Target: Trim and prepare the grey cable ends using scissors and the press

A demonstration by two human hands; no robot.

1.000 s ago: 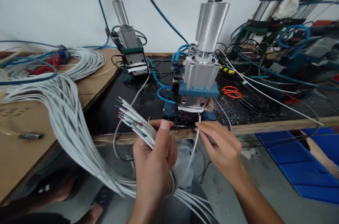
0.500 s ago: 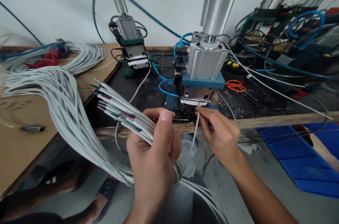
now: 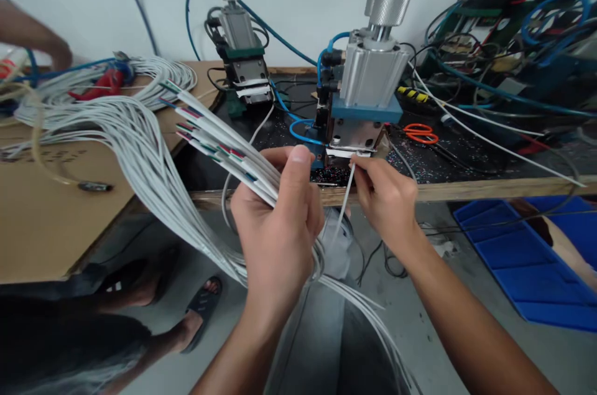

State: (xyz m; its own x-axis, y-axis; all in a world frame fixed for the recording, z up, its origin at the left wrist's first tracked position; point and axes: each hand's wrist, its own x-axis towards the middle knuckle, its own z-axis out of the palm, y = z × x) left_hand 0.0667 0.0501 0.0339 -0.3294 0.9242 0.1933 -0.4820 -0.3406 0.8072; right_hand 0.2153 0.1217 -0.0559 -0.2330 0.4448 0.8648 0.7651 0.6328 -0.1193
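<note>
My left hand is closed around a bundle of white cables. Their ends fan out to the upper left, with short coloured inner wires showing at the tips. My right hand pinches a single white cable between thumb and fingers. This cable's upper end is at the white-edged jaws of a silver and blue pneumatic machine. Whether the tip sits inside the jaws is hidden by my fingers. The rest of the bundle hangs in a long curve from the table at left.
A second, smaller pneumatic machine stands behind on the left. Orange-handled scissors lie on the scrap-strewn black bench. Red-handled pliers rest by coiled cable. Blue bins are below right. A co-worker's hand is at far left.
The co-worker's hand has left the smaller machine's top; a hand now shows at far left. The view has shifted slightly. My hands keep their grips, the right still at the jaws.
</note>
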